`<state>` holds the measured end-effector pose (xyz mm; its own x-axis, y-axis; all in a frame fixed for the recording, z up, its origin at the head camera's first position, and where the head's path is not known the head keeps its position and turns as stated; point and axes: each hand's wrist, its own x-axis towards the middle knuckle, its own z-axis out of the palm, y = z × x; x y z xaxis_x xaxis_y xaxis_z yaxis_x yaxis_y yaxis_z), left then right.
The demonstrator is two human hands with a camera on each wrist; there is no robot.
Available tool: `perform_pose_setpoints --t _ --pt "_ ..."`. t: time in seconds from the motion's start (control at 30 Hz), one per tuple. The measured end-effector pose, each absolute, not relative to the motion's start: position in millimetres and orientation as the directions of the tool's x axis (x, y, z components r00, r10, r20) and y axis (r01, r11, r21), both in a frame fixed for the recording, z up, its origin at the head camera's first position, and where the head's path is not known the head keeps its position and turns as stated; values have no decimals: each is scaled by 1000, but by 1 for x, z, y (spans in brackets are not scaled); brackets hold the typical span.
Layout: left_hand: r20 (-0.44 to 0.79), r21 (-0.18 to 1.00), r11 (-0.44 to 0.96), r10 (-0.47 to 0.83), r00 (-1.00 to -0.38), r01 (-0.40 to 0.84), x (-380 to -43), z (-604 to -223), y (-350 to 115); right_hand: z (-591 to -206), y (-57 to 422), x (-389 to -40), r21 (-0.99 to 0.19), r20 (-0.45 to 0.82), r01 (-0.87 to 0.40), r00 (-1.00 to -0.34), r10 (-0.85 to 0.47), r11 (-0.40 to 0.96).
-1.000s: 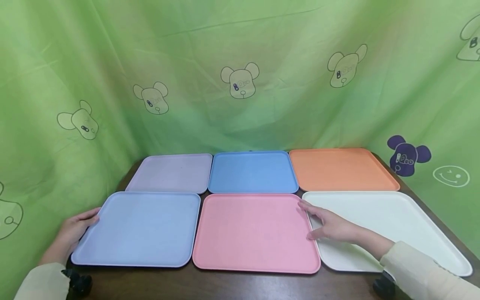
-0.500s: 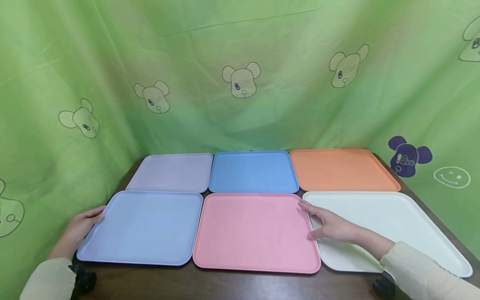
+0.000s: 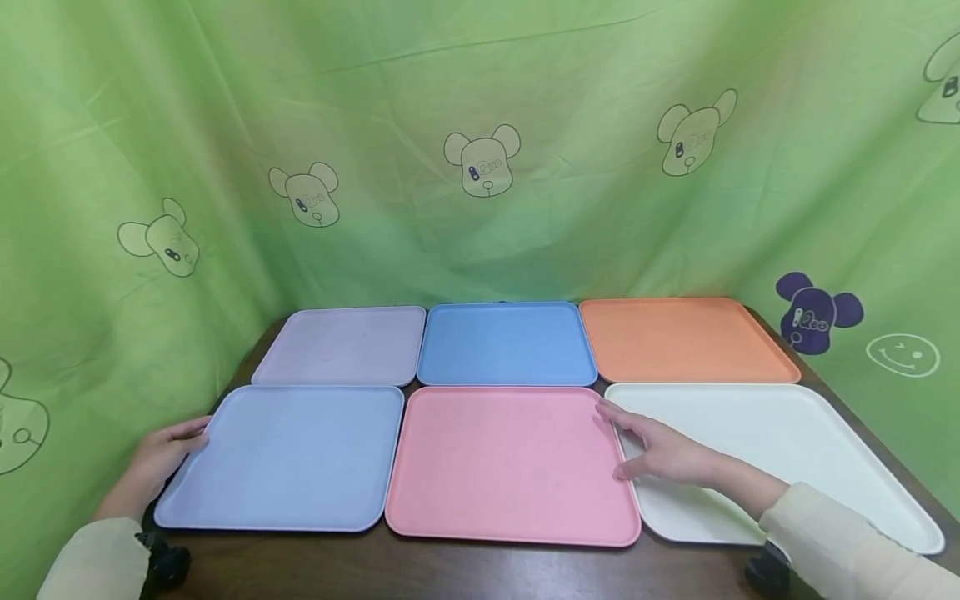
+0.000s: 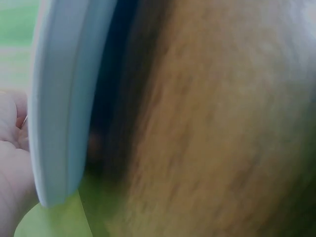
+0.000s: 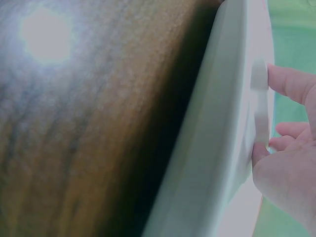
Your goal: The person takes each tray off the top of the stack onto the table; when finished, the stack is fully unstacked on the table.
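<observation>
In the head view, my left hand (image 3: 153, 467) holds the left rim of a light blue tray (image 3: 281, 458), which lies at the front left. The left wrist view has that tray's pale edge (image 4: 59, 108) upright beside part of the hand; most of the fingers are hidden. My right hand (image 3: 667, 450) reaches over a white tray (image 3: 772, 450), its spread fingertips touching the right rim of a pink tray (image 3: 510, 467) at the front middle. From the right wrist, the thumb and fingers (image 5: 289, 81) appear outstretched past the white tray's edge.
Behind the front row lie a lilac tray (image 3: 345, 346), a blue tray (image 3: 506, 343) and an orange tray (image 3: 686, 340), side by side. All rest on a dark wooden table (image 3: 465, 575). A green curtain (image 3: 390, 233) with printed bear heads encloses the back and sides.
My left hand has moved a little to the right with the light blue tray, bringing its right rim closer to the pink tray. The right hand has kept its place.
</observation>
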<state>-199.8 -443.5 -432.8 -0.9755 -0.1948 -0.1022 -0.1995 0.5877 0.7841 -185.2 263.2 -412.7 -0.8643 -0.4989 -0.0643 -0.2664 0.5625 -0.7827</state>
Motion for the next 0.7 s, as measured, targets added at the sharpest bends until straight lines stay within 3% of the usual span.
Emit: perform_pose_setpoints --t 0.27,0.7 --pt "-47 742 654 -169 -984 -148 -200 -437 -442 -411 264 -184 -781 -80 -255 -864 -497 570" --pt "30 756 641 -239 -970 -135 -201 -438 -432 -411 263 -186 -785 -79 -256 -862 -501 564"
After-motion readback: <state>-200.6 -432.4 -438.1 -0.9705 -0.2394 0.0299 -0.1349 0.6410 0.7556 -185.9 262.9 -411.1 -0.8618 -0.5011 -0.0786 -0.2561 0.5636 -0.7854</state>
